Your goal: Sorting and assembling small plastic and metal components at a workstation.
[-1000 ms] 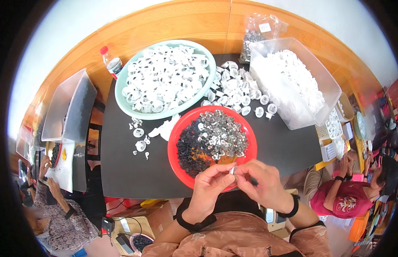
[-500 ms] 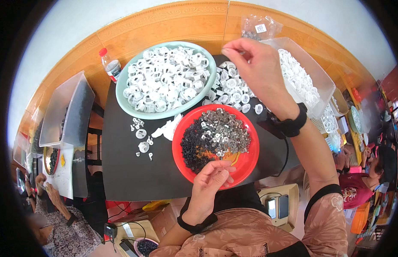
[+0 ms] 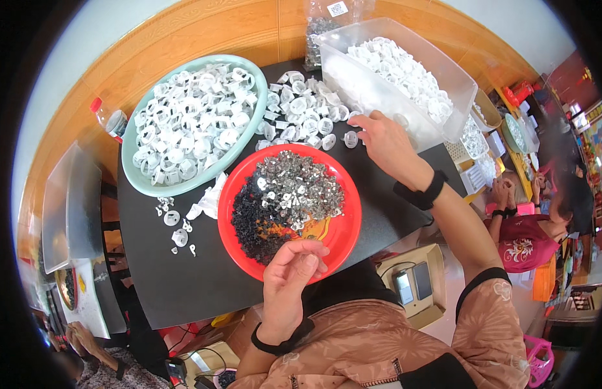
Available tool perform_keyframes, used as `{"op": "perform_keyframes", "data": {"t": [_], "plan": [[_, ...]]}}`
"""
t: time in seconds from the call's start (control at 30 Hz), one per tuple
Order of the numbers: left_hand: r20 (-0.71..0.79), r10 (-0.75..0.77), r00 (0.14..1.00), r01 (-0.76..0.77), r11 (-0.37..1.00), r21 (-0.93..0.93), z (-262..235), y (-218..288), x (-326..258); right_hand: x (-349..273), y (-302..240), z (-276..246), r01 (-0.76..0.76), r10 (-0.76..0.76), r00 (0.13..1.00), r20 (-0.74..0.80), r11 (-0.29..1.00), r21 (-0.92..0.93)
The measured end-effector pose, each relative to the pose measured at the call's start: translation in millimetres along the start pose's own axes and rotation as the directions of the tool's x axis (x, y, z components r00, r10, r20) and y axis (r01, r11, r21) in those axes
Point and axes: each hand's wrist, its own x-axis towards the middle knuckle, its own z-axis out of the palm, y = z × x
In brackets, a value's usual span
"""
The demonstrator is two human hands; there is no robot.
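Note:
A red bowl (image 3: pixel 350 238) sits on the black table (image 3: pixel 165 285) in front of me, filled with small silver metal parts (image 3: pixel 299 187) and black parts (image 3: pixel 247 225). My left hand (image 3: pixel 289 275) hovers over the bowl's near rim with its fingers bunched together; anything pinched between them is hidden. My right hand (image 3: pixel 386 144) stretches out past the bowl's far right side. Its fingertips rest among loose white plastic pieces (image 3: pixel 301 110) beside the corner of a clear plastic bin (image 3: pixel 378 97). I cannot see whether it grips one.
A pale green bowl (image 3: pixel 128 170) heaped with white plastic rings stands at the back left. The clear bin holds more white pieces. A few white bits (image 3: pixel 174 223) lie left of the red bowl. Another person (image 3: pixel 531 236) sits at the right, and a small scale (image 3: pixel 411 285) sits below the table.
One second ago both hands met at the red bowl's near rim. My right hand then reached far out to the white pieces and has drawn back slightly. My left hand stayed put.

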Motion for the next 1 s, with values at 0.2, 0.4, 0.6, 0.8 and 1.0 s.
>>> {"op": "perform_keyframes", "data": {"t": [0.2,0.4,0.6,0.8,1.0], "plan": [[-0.067,0.022,0.997,-0.019,0.999,0.048,4.5,0.1,-2.5,2.7,1.7,-10.5,-0.1,0.057,0.99,0.132,0.935,0.34],[-0.052,0.144,0.988,-0.129,0.966,0.223,3.8,-4.1,6.1,-29.0,-52.6,-51.0,-0.56,0.145,0.82,0.554,0.401,0.725],[-0.071,0.332,0.941,-0.278,0.873,0.401,18.1,-3.7,15.2,-56.4,-95.8,-48.4,-0.717,-0.032,0.688,0.725,0.128,0.685],[-0.306,0.345,0.887,-0.332,0.938,0.095,-1.5,2.7,10.9,-59.7,-104.2,-29.6,-0.569,-0.028,0.8,0.599,0.281,0.773],[-0.343,0.368,0.864,-0.375,0.926,0.05,-17.8,8.4,7.4,-87.9,-94.4,-6.2,0.186,-0.265,0.951,0.158,0.902,0.39]]}}
